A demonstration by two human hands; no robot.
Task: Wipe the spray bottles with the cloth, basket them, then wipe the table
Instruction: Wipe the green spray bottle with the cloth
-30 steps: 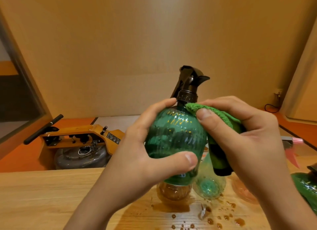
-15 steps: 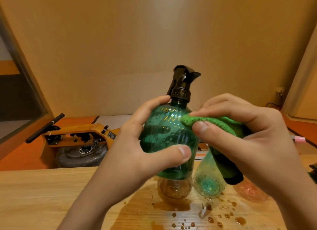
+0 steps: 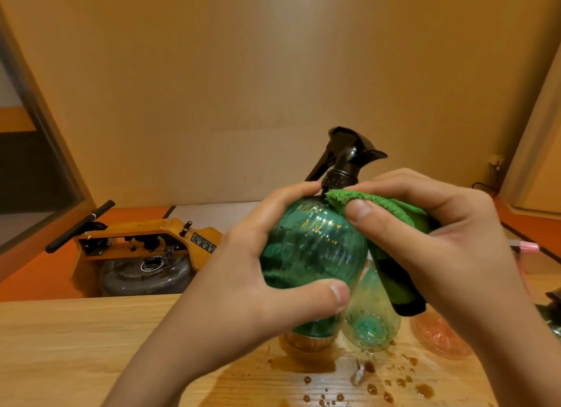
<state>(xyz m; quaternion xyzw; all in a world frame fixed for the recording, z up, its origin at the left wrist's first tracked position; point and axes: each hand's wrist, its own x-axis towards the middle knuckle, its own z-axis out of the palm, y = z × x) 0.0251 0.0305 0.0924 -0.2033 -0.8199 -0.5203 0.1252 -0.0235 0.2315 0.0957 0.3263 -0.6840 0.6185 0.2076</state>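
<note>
My left hand (image 3: 243,288) grips a green ribbed spray bottle (image 3: 312,255) with a black trigger head, held upright above the wooden table (image 3: 76,352). My right hand (image 3: 449,248) pinches a green cloth (image 3: 382,206) and presses it against the bottle's shoulder, just under the collar. The cloth's dark tail hangs down to the right of the bottle. Behind and below stand a pale green bottle (image 3: 370,324), an amber bottle (image 3: 309,343) and a pink bottle (image 3: 440,337), all partly hidden.
Brown liquid lies in a puddle and drops (image 3: 303,367) on the table in front of the bottles. Beyond the far edge sits an orange machine (image 3: 136,245) with a black handle. A dark green object (image 3: 554,315) shows at the right edge.
The cloth slid down the bottle's side half a second ago and is now back up at the shoulder. The bottle has shifted slightly right in my left hand's grip.
</note>
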